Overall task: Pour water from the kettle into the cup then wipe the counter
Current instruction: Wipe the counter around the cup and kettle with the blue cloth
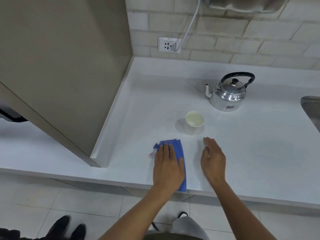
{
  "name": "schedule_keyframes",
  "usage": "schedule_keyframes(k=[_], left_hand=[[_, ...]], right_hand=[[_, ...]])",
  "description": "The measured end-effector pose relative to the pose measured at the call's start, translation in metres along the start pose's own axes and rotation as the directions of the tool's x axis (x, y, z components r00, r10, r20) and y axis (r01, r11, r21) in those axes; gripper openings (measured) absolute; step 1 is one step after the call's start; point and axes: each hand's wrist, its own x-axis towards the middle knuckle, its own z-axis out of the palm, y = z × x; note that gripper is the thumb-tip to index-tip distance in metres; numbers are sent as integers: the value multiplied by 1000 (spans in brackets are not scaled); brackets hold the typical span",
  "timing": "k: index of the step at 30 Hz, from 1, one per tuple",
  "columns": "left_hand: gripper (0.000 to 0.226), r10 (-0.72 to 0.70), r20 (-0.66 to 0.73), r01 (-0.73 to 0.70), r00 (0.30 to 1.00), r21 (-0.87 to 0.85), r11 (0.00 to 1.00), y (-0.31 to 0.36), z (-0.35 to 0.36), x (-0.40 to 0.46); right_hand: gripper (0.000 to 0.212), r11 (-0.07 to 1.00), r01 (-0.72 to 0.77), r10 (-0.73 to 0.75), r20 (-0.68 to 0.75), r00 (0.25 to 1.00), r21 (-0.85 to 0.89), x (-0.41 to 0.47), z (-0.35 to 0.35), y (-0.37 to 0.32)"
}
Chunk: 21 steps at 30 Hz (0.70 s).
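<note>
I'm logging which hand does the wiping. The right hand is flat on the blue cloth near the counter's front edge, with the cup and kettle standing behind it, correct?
Not quite: the head view shows the left hand flat on the blue cloth. The right hand is beside it, empty. The cup and kettle do stand behind, on the counter.

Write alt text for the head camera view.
A person's left hand presses flat on a folded blue cloth at the front edge of a white counter, while the right hand hovers open beside it. Behind stand a paper cup and a metal kettle.
</note>
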Motion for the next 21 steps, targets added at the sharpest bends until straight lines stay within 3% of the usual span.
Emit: schedule_keyframes(k=[4,8,17,21], left_hand=[[70,-136,33,134,990,58,989,21,18,3],[66,-177,48,168,983,154,974,30,17,9],[56,93,-143,-70,985,161,985,-26,28,8],[56,30,-193,15,981,227,974,-72,21,31]], right_hand=[[41,971,74,-58,73,996,-229,30,-6,40],[46,947,103,-64,136,989,-304,50,-13,60],[59,929,129,-53,219,974,-347,55,-10,67],[61,921,139,-51,241,969,-364,55,-9,67]])
